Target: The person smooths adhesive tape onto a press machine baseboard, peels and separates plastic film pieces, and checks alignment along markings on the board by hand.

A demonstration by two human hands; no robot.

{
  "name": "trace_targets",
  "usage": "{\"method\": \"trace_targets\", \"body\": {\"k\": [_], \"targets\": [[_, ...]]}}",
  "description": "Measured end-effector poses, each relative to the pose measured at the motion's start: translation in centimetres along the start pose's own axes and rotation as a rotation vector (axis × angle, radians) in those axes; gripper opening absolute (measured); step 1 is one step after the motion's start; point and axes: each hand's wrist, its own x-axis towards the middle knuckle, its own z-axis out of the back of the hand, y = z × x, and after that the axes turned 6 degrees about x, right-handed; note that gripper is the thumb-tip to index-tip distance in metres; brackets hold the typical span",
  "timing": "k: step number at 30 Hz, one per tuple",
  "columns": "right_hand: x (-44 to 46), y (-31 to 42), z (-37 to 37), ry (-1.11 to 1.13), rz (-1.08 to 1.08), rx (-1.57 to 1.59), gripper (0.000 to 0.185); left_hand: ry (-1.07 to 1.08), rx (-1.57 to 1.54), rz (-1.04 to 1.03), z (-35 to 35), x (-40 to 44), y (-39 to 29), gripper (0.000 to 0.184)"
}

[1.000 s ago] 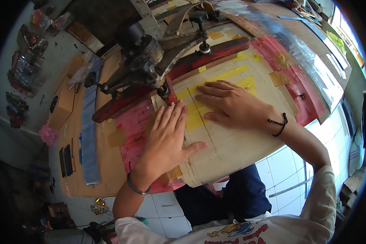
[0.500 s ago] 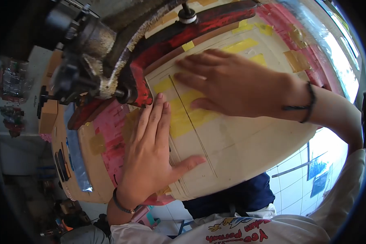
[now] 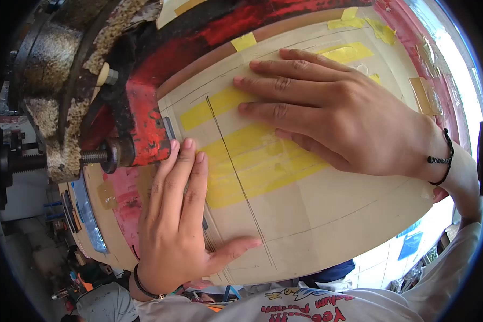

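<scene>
Counting two hands: the left hand (image 3: 172, 214) and the right hand (image 3: 333, 121) are both lying palm-down on one beige board (image 3: 333, 231). Left's stretching flat, thumb sticking out, fingertips sitting just beside the lower end of one red frame (image 3: 193, 45). Right's spreading its fingers over some yellow tape (image 3: 220, 194). Neither's gripping anything. Two dark bracelets (image 3: 440, 160) are circling the wrists, one each. Edge-wise, the board's far side is running along the frame, while its near side is curving round by the shirt (image 3: 316, 306). Widest room is lying between left thumb and right wrist.
</scene>
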Motion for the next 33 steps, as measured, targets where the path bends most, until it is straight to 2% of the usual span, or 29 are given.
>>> {"method": "trace_targets", "body": {"k": [7,17,22,25,33], "targets": [[-0.6,0.9,0.5,0.011,0.087,0.088,0.041,-0.020,0.035,0.065,-0.9,0.1,-0.1,0.111],[-0.6,1.0,0.1,0.060,0.024,0.091,0.054,-0.067,-0.016,0.090,-1.2,0.5,0.0,0.084],[-0.5,0.6,-0.4,0.003,0.084,0.061,0.053,-0.073,-0.044,0.148,-1.2,0.7,-0.8,0.077],[-0.5,0.7,-0.6,-0.007,0.032,0.067,0.053,-0.103,0.004,0.154,-1.1,1.4,-0.9,0.074],[-0.4,0.1,-0.6,0.003,0.071,0.027,0.055,-0.086,-0.022,0.183,-1.3,1.2,-0.7,0.066]]}}
